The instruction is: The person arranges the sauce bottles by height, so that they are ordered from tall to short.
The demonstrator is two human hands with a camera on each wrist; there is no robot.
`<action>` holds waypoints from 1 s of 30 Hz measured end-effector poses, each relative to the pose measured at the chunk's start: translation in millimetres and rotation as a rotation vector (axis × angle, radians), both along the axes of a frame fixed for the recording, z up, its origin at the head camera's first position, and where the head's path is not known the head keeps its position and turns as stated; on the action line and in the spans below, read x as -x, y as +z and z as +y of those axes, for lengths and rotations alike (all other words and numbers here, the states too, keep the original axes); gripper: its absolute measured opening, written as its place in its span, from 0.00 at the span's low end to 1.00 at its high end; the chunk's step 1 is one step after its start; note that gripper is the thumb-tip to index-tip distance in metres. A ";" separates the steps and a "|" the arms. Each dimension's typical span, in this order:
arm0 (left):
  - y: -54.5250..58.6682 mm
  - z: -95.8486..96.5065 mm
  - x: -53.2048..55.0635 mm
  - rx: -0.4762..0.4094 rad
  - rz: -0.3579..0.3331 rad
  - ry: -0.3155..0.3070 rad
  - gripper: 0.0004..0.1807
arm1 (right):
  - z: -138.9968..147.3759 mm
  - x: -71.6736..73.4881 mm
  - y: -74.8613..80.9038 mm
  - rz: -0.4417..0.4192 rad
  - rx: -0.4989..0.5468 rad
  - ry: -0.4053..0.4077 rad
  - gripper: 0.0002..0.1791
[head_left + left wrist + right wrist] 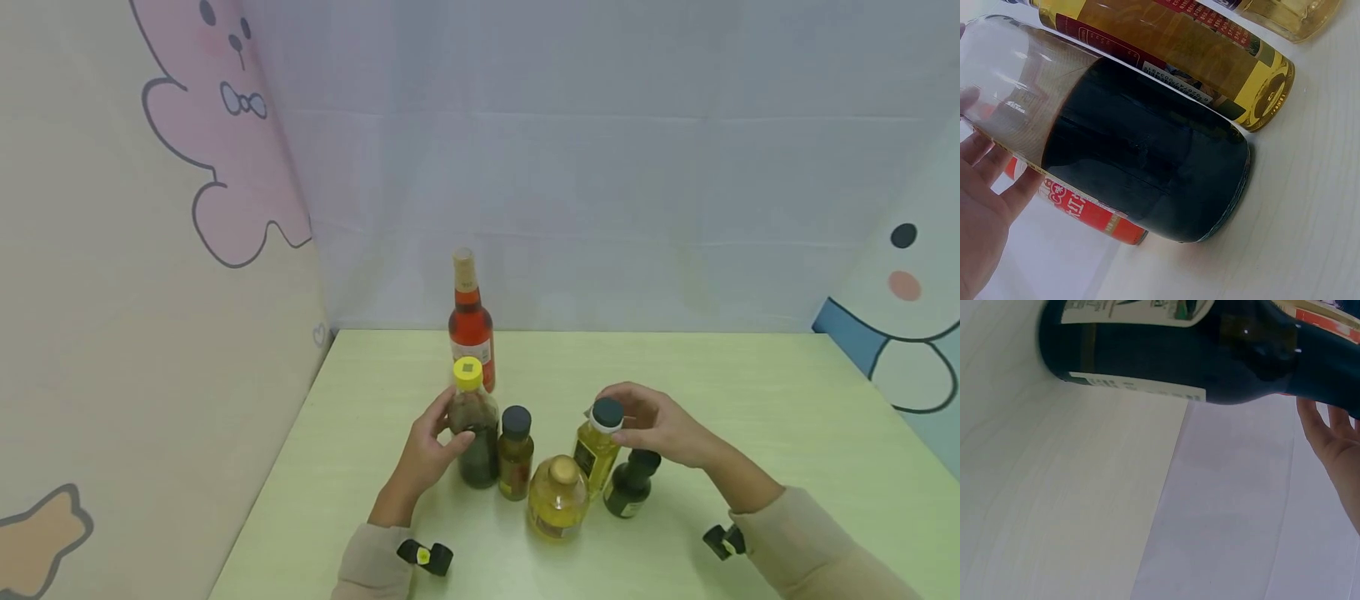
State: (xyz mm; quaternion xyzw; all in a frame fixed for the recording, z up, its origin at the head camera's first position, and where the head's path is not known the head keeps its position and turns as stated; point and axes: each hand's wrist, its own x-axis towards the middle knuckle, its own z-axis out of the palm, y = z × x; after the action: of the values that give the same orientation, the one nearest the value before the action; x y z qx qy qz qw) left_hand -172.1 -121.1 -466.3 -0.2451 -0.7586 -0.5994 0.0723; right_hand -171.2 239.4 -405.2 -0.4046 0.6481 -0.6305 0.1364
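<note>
My left hand [427,454] grips the upper part of a yellow-capped bottle of dark liquid [478,454], its thumb across the front. The left wrist view shows that bottle large, fingers along its clear upper part. With thumb and fingers, my right hand [663,427] holds a dark-capped bottle of yellow oil [594,458] near its neck. Just below that hand stands a small dark green bottle [628,490], which fills the top of the right wrist view and hides most of the oil bottle there. Both held bottles are close to the other bottles.
Between the held bottles stand a brown-yellow bottle with a black cap [515,458] and a round gold-capped bottle [558,504]. A tall red bottle [471,325] is behind the yellow-capped one. The pale table [735,375] meets a light cloth [600,183] at the back.
</note>
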 end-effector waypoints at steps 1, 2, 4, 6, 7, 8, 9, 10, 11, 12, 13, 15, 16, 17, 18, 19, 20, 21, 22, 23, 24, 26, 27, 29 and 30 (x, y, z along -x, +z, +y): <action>0.2 0.3 -0.3 0.004 -0.001 0.003 0.36 | -0.4 0.1 -0.1 -0.003 0.002 0.006 0.22; 0.5 0.5 -0.5 0.005 -0.001 0.006 0.36 | -0.6 0.2 -0.1 -0.008 0.005 0.011 0.22; 1.2 0.9 -0.9 0.008 0.001 0.011 0.35 | -0.8 0.4 -0.6 -0.019 0.001 0.009 0.22; 1.2 1.0 -1.1 0.009 0.002 0.013 0.35 | -0.9 0.5 -1.1 -0.028 -0.006 0.003 0.22; 1.3 0.9 -1.0 0.007 0.004 0.010 0.35 | -1.0 0.4 -1.4 -0.032 -0.010 -0.002 0.23; 1.3 0.8 -1.0 0.005 0.006 0.007 0.35 | -1.2 0.4 -1.8 -0.029 -0.013 -0.006 0.23; 1.1 0.7 -0.9 0.004 0.007 0.004 0.35 | -1.4 0.1 -2.1 -0.032 -0.016 -0.011 0.23; 0.9 0.4 -0.8 0.000 0.009 0.000 0.35 | -1.7 -0.2 -2.3 -0.033 -0.018 -0.014 0.23; 0.5 0.2 -0.6 -0.002 0.010 -0.004 0.35 | -2.0 -0.5 -2.5 -0.037 -0.018 -0.018 0.24; 0.4 0.1 -0.5 -0.004 0.012 -0.008 0.35 | -2.5 -1.1 -2.7 -0.042 -0.020 -0.023 0.24; 0.5 0.0 -0.5 -0.008 0.014 -0.013 0.35 | -2.9 -1.4 -2.8 -0.044 -0.019 -0.026 0.24; 0.6 -0.1 -0.5 -0.009 0.022 -0.017 0.35 | -3.5 -2.1 -2.6 -0.049 -0.016 -0.031 0.23; 0.9 -0.2 -0.5 -0.013 0.023 -0.021 0.35 | -3.7 -2.3 -2.6 -0.047 -0.016 -0.033 0.23; 1.2 -0.1 -0.7 -0.011 0.024 -0.019 0.36 | -3.8 -2.5 -2.6 -0.046 -0.016 -0.036 0.23; 1.7 0.1 -0.9 -0.011 0.022 -0.019 0.36 | -4.0 -2.7 -2.5 -0.043 -0.016 -0.038 0.22; 2.1 0.2 -1.2 -0.009 0.022 -0.016 0.36 | -4.1 -2.7 -2.3 -0.039 -0.015 -0.037 0.22; 2.4 0.3 -1.3 -0.007 0.021 -0.014 0.36 | -4.1 -2.7 -2.1 -0.035 -0.013 -0.034 0.22; 2.8 0.3 -1.5 -0.006 0.020 -0.013 0.36 | -4.2 -2.7 -1.9 -0.032 -0.011 -0.032 0.22; 3.0 0.3 -1.6 -0.004 0.017 -0.012 0.36 | -4.2 -2.7 -1.8 -0.025 -0.010 -0.030 0.22; 3.3 0.3 -1.7 -0.003 0.019 -0.011 0.36 | -4.4 -2.8 -1.5 -0.021 -0.008 -0.029 0.22; 3.5 0.2 -1.7 -0.003 0.020 -0.013 0.35 | -4.6 -2.8 -1.1 -0.016 -0.006 -0.027 0.21; 3.8 -0.1 -1.6 -0.004 0.027 -0.014 0.34 | -4.8 -3.1 -0.5 -0.015 -0.003 -0.024 0.21; 4.3 0.0 -1.8 -0.004 0.029 -0.012 0.34 | -5.2 -3.3 -0.2 -0.015 -0.004 -0.023 0.21; 5.1 0.4 -2.1 -0.006 0.034 -0.002 0.33 | -5.6 -3.5 0.2 -0.016 -0.005 -0.022 0.21; 5.6 0.8 -2.3 -0.007 0.036 0.005 0.32 | -5.6 -3.5 0.4 -0.014 -0.005 -0.022 0.21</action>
State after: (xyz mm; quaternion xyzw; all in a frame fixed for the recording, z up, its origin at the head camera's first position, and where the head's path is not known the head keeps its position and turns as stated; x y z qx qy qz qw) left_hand -169.8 -120.3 -460.7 -0.2538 -0.7555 -0.5975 0.0882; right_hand -167.7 233.8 -404.8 -0.3928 0.6531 -0.6331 0.1352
